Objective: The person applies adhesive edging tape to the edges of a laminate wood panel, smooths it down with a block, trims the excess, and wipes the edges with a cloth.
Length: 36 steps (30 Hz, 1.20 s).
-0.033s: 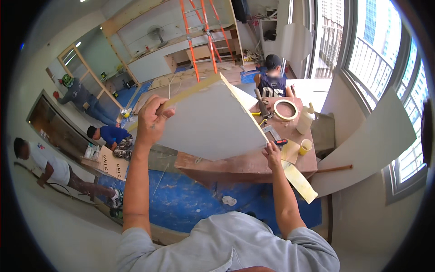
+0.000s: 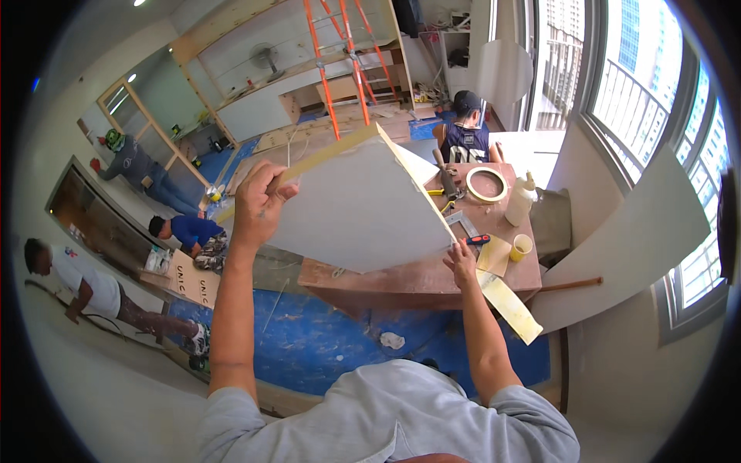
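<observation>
A flat grey panel (image 2: 347, 208) is held up in front of me, tilted, with tan tape-like strips along its far and right edges. My left hand (image 2: 261, 204) is closed on its left side, fingers curled over the edge. At the lower right corner, my right hand (image 2: 463, 264) pinches the edge. Just beyond that hand, on a brown workbench (image 2: 432, 287), are a utility knife with a red and black handle (image 2: 478, 240) and a metal square (image 2: 463, 224). A pale yellow strip (image 2: 509, 305) hangs past the bench corner beside my right wrist.
The bench also carries a large tape roll (image 2: 503, 187), a white squeeze bottle (image 2: 522, 202), a small yellow roll (image 2: 522, 247) and a trowel-like tool (image 2: 444, 176). Blue sheeting (image 2: 332, 339) covers the floor. An orange ladder (image 2: 318, 65) stands behind; several people work around. A curved sheet (image 2: 625, 247) leans right.
</observation>
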Each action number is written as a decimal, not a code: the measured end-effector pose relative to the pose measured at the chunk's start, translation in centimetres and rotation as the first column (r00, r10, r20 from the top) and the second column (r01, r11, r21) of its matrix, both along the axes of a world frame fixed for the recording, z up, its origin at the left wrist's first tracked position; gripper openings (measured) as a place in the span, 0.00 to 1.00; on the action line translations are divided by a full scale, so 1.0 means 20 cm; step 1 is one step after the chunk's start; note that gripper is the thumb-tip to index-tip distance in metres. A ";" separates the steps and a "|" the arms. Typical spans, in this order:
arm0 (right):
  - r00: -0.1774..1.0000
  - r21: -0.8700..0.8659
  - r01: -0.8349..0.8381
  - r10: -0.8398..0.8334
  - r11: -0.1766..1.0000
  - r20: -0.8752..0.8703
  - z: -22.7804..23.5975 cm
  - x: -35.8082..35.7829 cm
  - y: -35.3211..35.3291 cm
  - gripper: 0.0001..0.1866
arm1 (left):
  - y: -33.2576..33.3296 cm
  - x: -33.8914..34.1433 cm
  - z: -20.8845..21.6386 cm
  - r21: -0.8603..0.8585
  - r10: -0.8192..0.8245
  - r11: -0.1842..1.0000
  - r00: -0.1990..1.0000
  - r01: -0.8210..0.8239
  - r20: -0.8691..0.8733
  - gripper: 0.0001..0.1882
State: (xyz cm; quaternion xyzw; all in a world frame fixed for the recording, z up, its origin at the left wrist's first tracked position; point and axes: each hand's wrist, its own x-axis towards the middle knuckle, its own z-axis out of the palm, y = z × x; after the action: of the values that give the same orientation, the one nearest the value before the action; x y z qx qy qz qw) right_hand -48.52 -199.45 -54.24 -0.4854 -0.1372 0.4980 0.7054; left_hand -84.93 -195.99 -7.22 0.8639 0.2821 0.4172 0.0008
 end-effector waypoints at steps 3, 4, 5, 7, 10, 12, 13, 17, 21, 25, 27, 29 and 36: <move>0.995 -0.189 0.021 -0.002 0.982 0.098 0.06 -0.09 -0.01 0.29 | 0.03 0.09 -0.01 0.031 -0.014 0.999 0.999 0.016 -0.035 0.15; 0.945 -0.232 0.065 0.015 0.971 0.327 0.02 -0.08 0.00 0.26 | 0.04 0.13 0.01 0.041 -0.039 0.998 0.998 0.041 -0.043 0.15; 0.844 -0.266 0.119 0.044 0.957 0.534 -0.02 -0.07 0.02 0.25 | 0.05 0.17 0.02 0.052 -0.065 0.996 0.997 0.068 -0.052 0.15; 0.684 -0.340 0.170 0.137 0.925 0.716 0.06 -0.03 0.04 0.19 | 0.07 0.22 0.00 0.074 -0.078 0.994 0.995 0.083 -0.065 0.16; 0.697 0.202 0.280 -0.343 0.939 0.630 0.60 -0.02 -0.02 0.20 | 0.08 0.29 -0.04 0.073 -0.076 0.994 0.990 0.086 -0.122 0.16; 0.815 0.470 0.166 -0.389 0.867 0.430 1.17 -0.07 -0.14 0.21 | 0.06 0.33 -0.06 0.066 -0.060 0.995 0.985 0.071 -0.162 0.17; 0.804 0.612 0.155 -0.459 0.776 0.378 1.40 -0.13 -0.20 0.21 | 0.05 0.37 -0.05 0.066 -0.058 0.995 0.983 0.070 -0.176 0.17; 0.702 0.738 0.041 -0.545 0.673 0.458 1.88 -0.18 -0.25 0.21 | 0.09 0.41 -0.05 0.167 -0.089 0.979 0.984 0.114 -0.151 0.17; 0.642 0.580 0.065 -0.480 0.812 0.598 1.96 -0.21 -0.14 0.16 | 0.10 0.42 -0.05 0.214 -0.016 0.975 0.976 0.063 -0.217 0.19; 0.655 0.617 0.249 -0.599 0.746 0.460 1.95 -0.30 -0.05 0.14 | 0.05 0.43 -0.07 0.239 0.015 0.970 0.968 0.047 -0.251 0.21; 0.681 0.616 0.307 -0.620 0.725 0.389 1.95 -0.33 -0.05 0.13 | 0.02 0.42 -0.07 0.239 0.025 0.970 0.964 0.040 -0.263 0.21; 0.721 0.598 0.260 -0.564 0.758 0.402 1.98 -0.30 -0.09 0.14 | 0.00 0.42 -0.06 0.210 0.030 0.977 0.960 0.030 -0.278 0.21; 0.991 0.683 -0.109 0.134 0.722 0.016 1.81 -0.13 -0.13 0.17 | -0.04 0.42 -0.04 0.082 -0.008 0.996 0.956 0.034 -0.294 0.18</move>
State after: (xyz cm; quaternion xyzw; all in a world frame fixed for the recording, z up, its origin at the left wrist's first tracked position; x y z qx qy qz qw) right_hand -51.06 -202.06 -17.95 -0.1741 -0.3297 0.4664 0.8022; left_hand -76.57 -196.70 -8.03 0.9184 0.2518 0.2961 -0.0739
